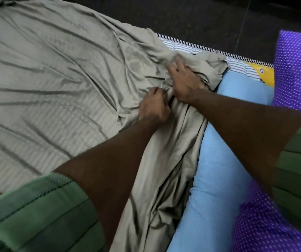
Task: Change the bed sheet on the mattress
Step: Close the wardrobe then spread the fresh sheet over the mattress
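Head view shows a grey-green bed sheet (51, 73) spread, heavily wrinkled, over most of the mattress (182, 44), whose striped ticking is left bare only at the far corner and along the far edge. The sheet is gathered into a bunch near that corner. The left hand (153, 108) is curled around a fold of the bunched sheet, and the right hand (186, 82) is closed on the cloth just beyond it. A light blue pillow (218, 160) and a purple dotted pillow (295, 70) lie along the head edge of the bed. Whether this sheet is being stripped or fitted cannot be told; either way, the change is judged unfinished, with the corner uncovered and the cloth unsmoothed.
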A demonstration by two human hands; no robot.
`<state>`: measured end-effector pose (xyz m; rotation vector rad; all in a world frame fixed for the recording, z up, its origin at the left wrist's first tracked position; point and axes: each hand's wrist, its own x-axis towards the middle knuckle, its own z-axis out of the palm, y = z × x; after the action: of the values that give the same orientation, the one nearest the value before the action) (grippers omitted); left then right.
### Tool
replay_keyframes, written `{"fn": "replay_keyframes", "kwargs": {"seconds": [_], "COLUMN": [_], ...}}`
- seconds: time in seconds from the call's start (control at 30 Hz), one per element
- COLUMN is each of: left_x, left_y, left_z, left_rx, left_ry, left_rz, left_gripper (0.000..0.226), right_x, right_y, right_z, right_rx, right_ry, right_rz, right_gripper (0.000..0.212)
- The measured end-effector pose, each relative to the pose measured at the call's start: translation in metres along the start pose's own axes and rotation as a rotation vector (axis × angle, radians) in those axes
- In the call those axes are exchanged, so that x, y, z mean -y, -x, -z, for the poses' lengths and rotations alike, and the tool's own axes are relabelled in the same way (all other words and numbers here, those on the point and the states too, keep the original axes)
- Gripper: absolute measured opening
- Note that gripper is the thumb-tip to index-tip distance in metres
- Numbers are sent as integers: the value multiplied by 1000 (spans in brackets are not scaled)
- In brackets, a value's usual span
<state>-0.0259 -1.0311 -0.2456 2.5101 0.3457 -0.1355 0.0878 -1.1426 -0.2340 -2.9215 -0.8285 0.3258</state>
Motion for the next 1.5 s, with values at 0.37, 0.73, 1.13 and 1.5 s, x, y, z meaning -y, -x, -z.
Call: {"fn": "replay_keyframes", "kwargs": {"seconds": [0.37, 0.73, 1.13, 1.5], "left_x": [-18, -5, -12, -47], "left_y": [-41, -67, -18, 63], "left_z": [-10, 2, -5, -49], "left_rx": [62, 58, -59, 259], "left_ry": [112, 16, -292, 170], "left_rz": [87, -95, -175, 296], "left_gripper": [70, 84, 31, 21], "right_x": [-11, -50, -31, -13], "right_y": [-50, -101, -6, 51], "right_z": [5, 48, -17, -3], "right_rx": [148, -200, 50, 293], "right_ry": [-114, -197, 340, 536], "right_rz": [-381, -388, 46, -138], "right_gripper": [56, 87, 53, 44]}}
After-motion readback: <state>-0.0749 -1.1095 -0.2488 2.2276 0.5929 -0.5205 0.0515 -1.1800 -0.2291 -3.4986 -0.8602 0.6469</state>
